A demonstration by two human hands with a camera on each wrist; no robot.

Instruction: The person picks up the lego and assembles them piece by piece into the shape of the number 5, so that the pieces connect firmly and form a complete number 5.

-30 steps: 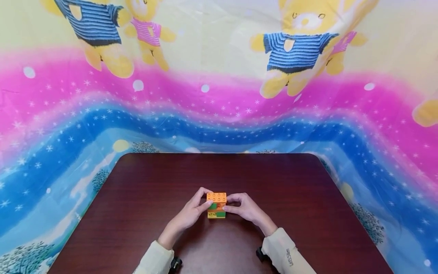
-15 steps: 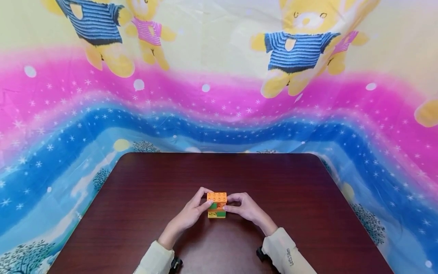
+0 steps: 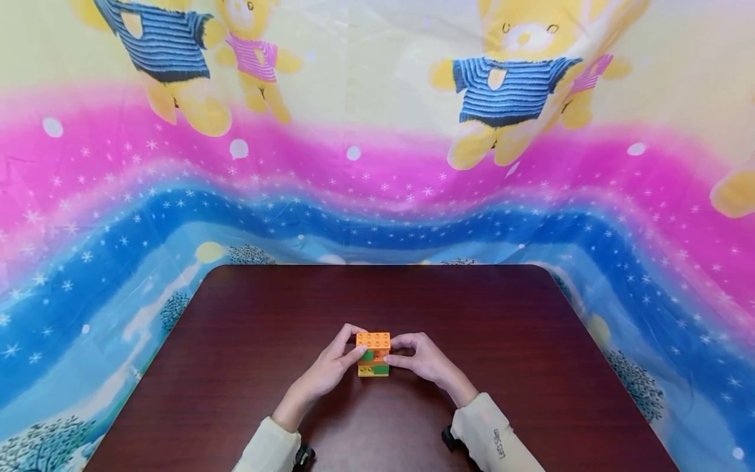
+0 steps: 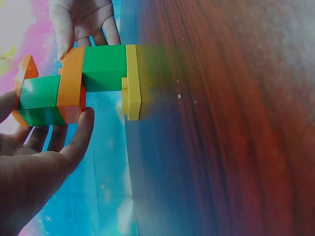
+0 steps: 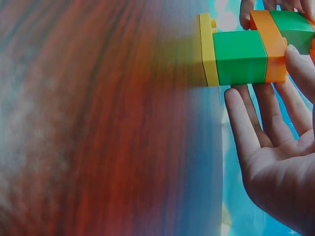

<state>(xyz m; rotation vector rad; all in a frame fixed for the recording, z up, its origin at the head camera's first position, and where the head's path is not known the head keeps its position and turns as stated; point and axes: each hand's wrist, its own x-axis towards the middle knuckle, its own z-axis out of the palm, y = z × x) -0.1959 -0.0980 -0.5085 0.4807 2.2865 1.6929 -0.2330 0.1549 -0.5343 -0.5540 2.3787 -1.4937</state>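
A small stack of building blocks stands upright on the table, between both hands. Its top is an orange studded brick (image 3: pixel 373 339). Below that come a green block (image 4: pixel 39 96), a middle orange brick (image 4: pixel 71 81), a second green block (image 5: pixel 240 56) offset to the right, and a thin yellow base plate (image 5: pixel 207 49). My left hand (image 3: pixel 331 364) grips the upper left of the stack, thumb in front and fingers behind. From the right, my right hand (image 3: pixel 430 360) pinches the middle orange brick, its thumb on the near side. Parts of the far fingers are hidden behind the blocks.
The dark reddish-brown wooden table (image 3: pixel 283 301) has rounded far corners. Behind it hangs a cloth (image 3: pixel 354 177) printed with bears and snowflakes. Dark straps (image 3: pixel 303 455) show at the pale sleeves (image 3: pixel 268 446).
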